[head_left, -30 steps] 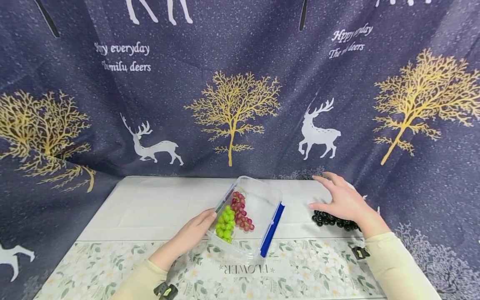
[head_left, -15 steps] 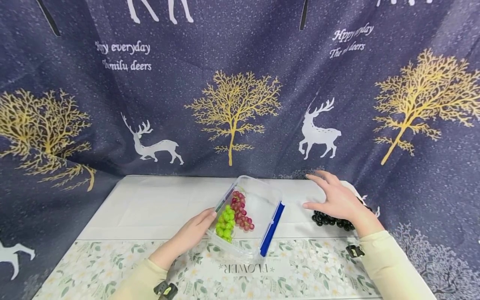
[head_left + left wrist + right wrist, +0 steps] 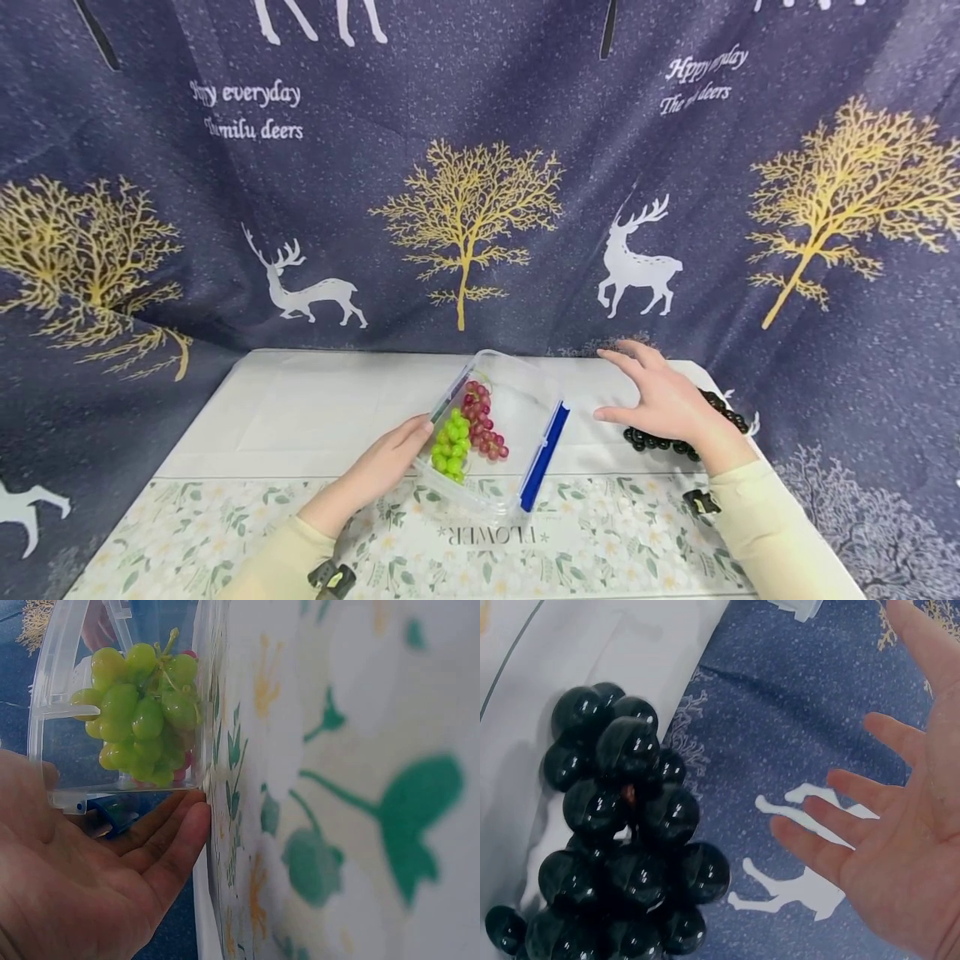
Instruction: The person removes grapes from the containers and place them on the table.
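A clear plastic food container (image 3: 517, 408) with a blue latch flap (image 3: 545, 457) stands uncovered on the table. Inside lie a bunch of green grapes (image 3: 451, 447) and a bunch of red grapes (image 3: 483, 423). My left hand (image 3: 392, 457) holds the container's left side, thumb at the rim and fingers along the outer wall. At the right, my right hand (image 3: 663, 400) hovers with fingers spread and nothing in it. Behind and below it lies a bunch of black grapes (image 3: 660, 442), partly covered by that hand; the right wrist view shows these black grapes (image 3: 634, 825) apart from the fingers.
The white table (image 3: 300, 408) carries a floral mat (image 3: 225, 533) along its front. A dark blue curtain (image 3: 480, 100) with deer and trees hangs right behind the table and down both sides.
My right hand has moved left, away from the black grapes, uncovering more of them on its right. The left hand and the container have stayed in place.
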The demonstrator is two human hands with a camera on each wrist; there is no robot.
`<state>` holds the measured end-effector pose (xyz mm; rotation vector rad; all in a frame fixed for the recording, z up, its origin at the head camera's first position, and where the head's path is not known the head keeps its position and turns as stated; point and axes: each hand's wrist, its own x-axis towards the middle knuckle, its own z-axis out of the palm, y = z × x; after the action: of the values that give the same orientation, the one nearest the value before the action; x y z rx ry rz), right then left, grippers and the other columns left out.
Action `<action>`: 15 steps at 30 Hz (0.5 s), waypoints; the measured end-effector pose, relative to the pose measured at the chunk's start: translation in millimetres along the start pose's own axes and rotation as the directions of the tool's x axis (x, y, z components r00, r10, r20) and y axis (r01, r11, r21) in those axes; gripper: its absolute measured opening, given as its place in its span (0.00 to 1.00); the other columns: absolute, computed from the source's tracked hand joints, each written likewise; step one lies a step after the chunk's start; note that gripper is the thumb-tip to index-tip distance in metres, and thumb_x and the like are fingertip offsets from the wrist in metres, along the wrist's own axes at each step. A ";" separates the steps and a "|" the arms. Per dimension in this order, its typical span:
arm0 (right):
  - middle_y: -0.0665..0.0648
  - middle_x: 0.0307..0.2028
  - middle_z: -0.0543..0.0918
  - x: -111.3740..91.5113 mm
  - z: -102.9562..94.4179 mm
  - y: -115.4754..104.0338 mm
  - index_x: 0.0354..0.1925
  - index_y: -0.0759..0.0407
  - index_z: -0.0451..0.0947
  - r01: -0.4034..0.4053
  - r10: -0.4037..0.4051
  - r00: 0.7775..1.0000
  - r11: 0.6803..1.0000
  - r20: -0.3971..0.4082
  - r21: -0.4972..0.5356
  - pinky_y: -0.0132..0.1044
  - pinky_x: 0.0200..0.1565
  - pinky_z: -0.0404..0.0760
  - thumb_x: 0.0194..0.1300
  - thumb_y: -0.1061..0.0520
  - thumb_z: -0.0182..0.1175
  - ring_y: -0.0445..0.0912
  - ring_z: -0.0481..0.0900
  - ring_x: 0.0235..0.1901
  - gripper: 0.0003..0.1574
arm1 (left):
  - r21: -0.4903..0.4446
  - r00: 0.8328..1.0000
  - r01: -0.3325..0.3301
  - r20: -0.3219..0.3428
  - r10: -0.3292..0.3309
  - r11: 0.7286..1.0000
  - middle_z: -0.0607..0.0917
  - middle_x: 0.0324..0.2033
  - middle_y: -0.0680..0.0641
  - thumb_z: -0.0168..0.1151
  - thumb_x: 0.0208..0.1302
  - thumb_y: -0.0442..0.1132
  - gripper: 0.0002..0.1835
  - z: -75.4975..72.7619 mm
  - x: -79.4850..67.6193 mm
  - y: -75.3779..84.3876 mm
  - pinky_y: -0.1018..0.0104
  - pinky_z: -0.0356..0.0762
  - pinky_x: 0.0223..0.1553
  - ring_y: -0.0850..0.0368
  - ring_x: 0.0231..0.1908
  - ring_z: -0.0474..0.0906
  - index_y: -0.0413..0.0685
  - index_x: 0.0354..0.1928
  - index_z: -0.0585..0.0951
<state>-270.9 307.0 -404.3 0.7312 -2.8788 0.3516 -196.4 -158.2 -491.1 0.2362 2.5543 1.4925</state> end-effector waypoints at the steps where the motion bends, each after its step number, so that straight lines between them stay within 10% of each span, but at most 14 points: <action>1: 0.65 0.86 0.57 0.7 0.7 -0.4 0.88 0.41 0.61 0.004 -0.004 1.000 1.000 -0.001 -0.001 0.73 0.52 0.86 0.65 0.14 0.67 0.72 0.61 0.80 0.67 | 0.000 1.000 0.000 0.001 0.000 1.000 0.75 0.80 0.42 0.40 0.88 0.70 0.40 0.0 0.1 0.1 0.26 0.56 0.81 0.34 0.82 0.64 0.54 0.86 0.69; 15: 0.64 0.86 0.58 7.9 8.9 -13.1 0.88 0.39 0.63 0.051 -0.051 0.999 0.999 -0.009 0.009 0.67 0.49 0.89 0.65 0.15 0.68 0.70 0.65 0.79 0.65 | 0.002 1.000 0.000 0.003 0.000 1.000 0.74 0.80 0.42 0.41 0.89 0.68 0.38 0.7 -0.3 2.4 0.27 0.57 0.81 0.35 0.81 0.65 0.53 0.86 0.69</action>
<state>-272.2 289.9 -408.8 0.8012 -2.8459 0.3616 -195.8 -156.5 -489.3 0.2390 2.5532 1.4888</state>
